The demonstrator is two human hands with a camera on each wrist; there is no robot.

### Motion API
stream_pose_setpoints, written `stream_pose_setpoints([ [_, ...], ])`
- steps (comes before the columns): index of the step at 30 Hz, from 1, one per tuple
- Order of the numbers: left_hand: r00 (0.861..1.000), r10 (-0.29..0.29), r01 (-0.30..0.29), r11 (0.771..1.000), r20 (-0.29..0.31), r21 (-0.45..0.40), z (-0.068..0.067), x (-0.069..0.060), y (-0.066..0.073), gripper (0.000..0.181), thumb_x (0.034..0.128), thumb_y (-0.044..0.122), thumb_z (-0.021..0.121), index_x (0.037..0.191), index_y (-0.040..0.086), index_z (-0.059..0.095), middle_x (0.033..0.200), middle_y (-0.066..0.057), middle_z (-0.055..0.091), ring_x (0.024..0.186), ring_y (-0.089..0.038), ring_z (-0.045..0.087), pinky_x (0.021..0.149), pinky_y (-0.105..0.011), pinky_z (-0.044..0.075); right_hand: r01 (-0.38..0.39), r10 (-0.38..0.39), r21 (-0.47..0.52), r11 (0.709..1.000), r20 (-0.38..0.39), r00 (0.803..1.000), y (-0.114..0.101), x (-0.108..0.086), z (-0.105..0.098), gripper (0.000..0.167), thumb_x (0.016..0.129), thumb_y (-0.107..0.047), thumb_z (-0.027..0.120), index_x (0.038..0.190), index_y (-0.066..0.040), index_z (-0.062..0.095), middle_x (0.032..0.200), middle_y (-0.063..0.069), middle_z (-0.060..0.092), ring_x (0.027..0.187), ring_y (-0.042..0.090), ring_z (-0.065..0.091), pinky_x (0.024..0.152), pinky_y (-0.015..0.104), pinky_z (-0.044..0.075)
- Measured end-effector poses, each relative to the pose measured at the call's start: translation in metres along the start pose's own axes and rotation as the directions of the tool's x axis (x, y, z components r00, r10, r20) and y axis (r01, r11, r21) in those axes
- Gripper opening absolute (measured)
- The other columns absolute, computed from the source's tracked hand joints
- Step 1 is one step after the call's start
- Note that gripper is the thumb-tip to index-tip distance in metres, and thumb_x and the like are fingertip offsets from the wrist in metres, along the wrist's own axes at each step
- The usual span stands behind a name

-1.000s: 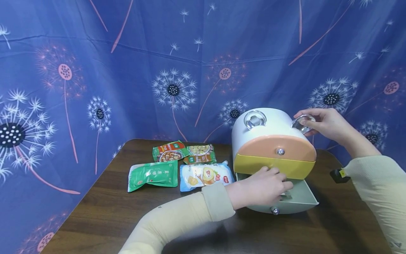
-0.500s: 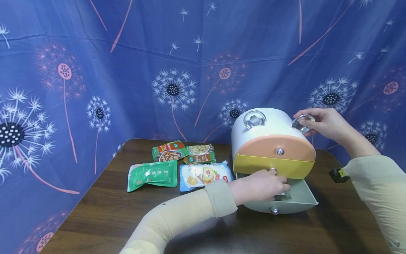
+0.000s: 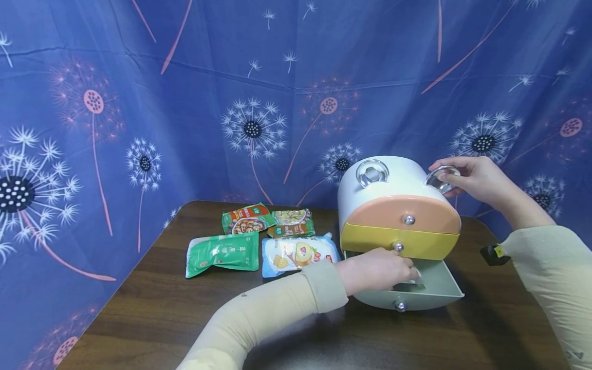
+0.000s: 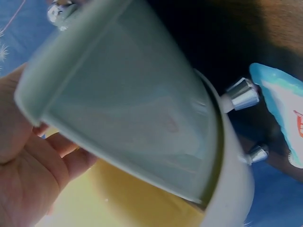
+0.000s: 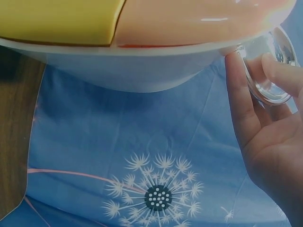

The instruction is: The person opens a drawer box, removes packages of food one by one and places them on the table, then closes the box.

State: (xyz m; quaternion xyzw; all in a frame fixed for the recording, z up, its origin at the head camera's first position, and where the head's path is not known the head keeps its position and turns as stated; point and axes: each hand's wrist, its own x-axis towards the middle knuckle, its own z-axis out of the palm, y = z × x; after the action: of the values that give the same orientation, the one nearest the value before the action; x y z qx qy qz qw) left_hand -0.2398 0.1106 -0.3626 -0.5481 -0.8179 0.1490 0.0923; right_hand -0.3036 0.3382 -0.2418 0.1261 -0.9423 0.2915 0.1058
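A white rounded chest (image 3: 393,174) has an orange drawer (image 3: 384,213), a yellow drawer (image 3: 370,240) and a grey-green bottom drawer (image 3: 441,282) that is pulled out. My left hand (image 3: 376,270) reaches over into this bottom drawer, its fingers pointing down. Near those fingertips lies something small and whitish; whether they grip it is hidden. In the left wrist view, the drawer wall covers part of the fingers. My right hand (image 3: 483,185) pinches the chest's right chrome ring (image 5: 261,43) between thumb and fingers.
Left of the chest lie a blue-and-white food packet (image 3: 298,257), a green pouch (image 3: 226,253), a red-and-green packet (image 3: 248,218) and a green-brown packet (image 3: 290,228). A small black-and-yellow object (image 3: 494,255) sits to the right. Patterned blue cloth (image 3: 194,128) hangs behind the table (image 3: 148,318).
My left hand has lowered slightly in the bottom drawer, and the yellow drawer's knob has come into sight above it. The right hand stays on the chrome ring.
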Motion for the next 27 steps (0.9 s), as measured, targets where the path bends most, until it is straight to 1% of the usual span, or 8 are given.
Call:
stream_pose_setpoints([
  [3,1.0,0.018,-0.018,0.999,-0.002,0.03,0.003,0.001,-0.001,0.038,0.0912,0.024,0.061,0.128,0.034,0.055,0.114,0.015,0.058,0.097,0.0,0.052,0.081,-0.016,0.046,-0.001,0.001,-0.001,1.0,-0.001,1.0,0.0,-0.001,0.0,0.041,0.095,-0.033,0.053,0.128,-0.009,0.055,0.125,0.024,0.053,0.07,0.013,0.068,0.065,0.034,0.056],
  [5,0.999,0.033,-0.034,0.998,0.013,0.047,0.006,0.002,-0.002,0.041,0.0914,0.024,0.061,0.13,0.034,0.053,0.119,0.014,0.057,0.101,0.0,0.052,0.082,-0.016,0.046,-0.003,0.003,0.0,1.0,-0.001,1.0,0.0,-0.001,0.001,0.041,0.095,-0.033,0.053,0.128,-0.009,0.055,0.124,0.024,0.054,0.07,0.013,0.068,0.065,0.033,0.056],
  [8,0.997,0.076,-0.078,0.994,0.026,0.081,0.009,0.004,-0.004,0.043,0.0934,0.023,0.058,0.134,0.035,0.049,0.125,0.013,0.055,0.105,-0.002,0.051,0.085,-0.015,0.044,0.0,0.0,0.007,1.0,-0.004,1.0,0.001,-0.001,0.001,0.04,0.095,-0.032,0.054,0.128,-0.009,0.055,0.123,0.022,0.054,0.071,0.012,0.068,0.064,0.031,0.056],
  [13,0.986,0.167,-0.164,0.974,-0.003,0.156,0.012,0.005,-0.007,0.037,0.0979,0.021,0.049,0.134,0.032,0.048,0.127,0.012,0.054,0.111,-0.005,0.049,0.091,-0.015,0.04,0.009,-0.008,0.01,1.0,-0.015,1.0,0.002,-0.001,0.002,0.039,0.094,-0.032,0.055,0.126,-0.009,0.056,0.117,0.016,0.056,0.071,0.01,0.067,0.063,0.029,0.056],
  [16,0.979,0.201,-0.194,0.963,-0.021,0.185,0.013,0.005,-0.009,0.035,0.099,0.019,0.046,0.132,0.031,0.048,0.127,0.011,0.053,0.113,-0.006,0.049,0.093,-0.016,0.039,0.009,-0.009,0.01,1.0,-0.016,1.0,0.002,0.0,0.002,0.04,0.094,-0.033,0.055,0.126,-0.01,0.057,0.115,0.015,0.057,0.071,0.008,0.066,0.062,0.028,0.056],
  [19,0.975,0.22,-0.211,0.956,-0.023,0.202,0.016,0.005,-0.01,0.037,0.0995,0.018,0.044,0.134,0.032,0.046,0.13,0.011,0.05,0.116,-0.007,0.048,0.093,-0.016,0.039,0.008,-0.008,0.014,1.0,-0.014,1.0,0.003,0.0,0.002,0.04,0.094,-0.033,0.055,0.126,-0.009,0.057,0.115,0.013,0.056,0.072,0.007,0.066,0.062,0.028,0.056],
  [24,0.973,0.23,-0.223,0.955,-0.012,0.195,0.022,0.007,-0.012,0.041,0.1005,0.019,0.041,0.139,0.033,0.042,0.138,0.01,0.045,0.123,-0.007,0.043,0.097,-0.017,0.038,0.004,-0.004,0.015,1.0,-0.013,1.0,0.002,0.0,0.002,0.04,0.094,-0.032,0.055,0.126,-0.009,0.057,0.114,0.01,0.057,0.072,0.008,0.066,0.063,0.029,0.056],
  [27,0.97,0.241,-0.233,0.952,-0.016,0.197,0.025,0.009,-0.013,0.04,0.1008,0.019,0.04,0.138,0.033,0.043,0.141,0.01,0.043,0.124,-0.008,0.042,0.098,-0.017,0.036,-0.003,0.003,0.009,1.0,-0.016,1.0,0.0,0.0,0.001,0.039,0.094,-0.033,0.055,0.125,-0.01,0.057,0.111,0.01,0.059,0.072,0.009,0.066,0.062,0.029,0.056],
])
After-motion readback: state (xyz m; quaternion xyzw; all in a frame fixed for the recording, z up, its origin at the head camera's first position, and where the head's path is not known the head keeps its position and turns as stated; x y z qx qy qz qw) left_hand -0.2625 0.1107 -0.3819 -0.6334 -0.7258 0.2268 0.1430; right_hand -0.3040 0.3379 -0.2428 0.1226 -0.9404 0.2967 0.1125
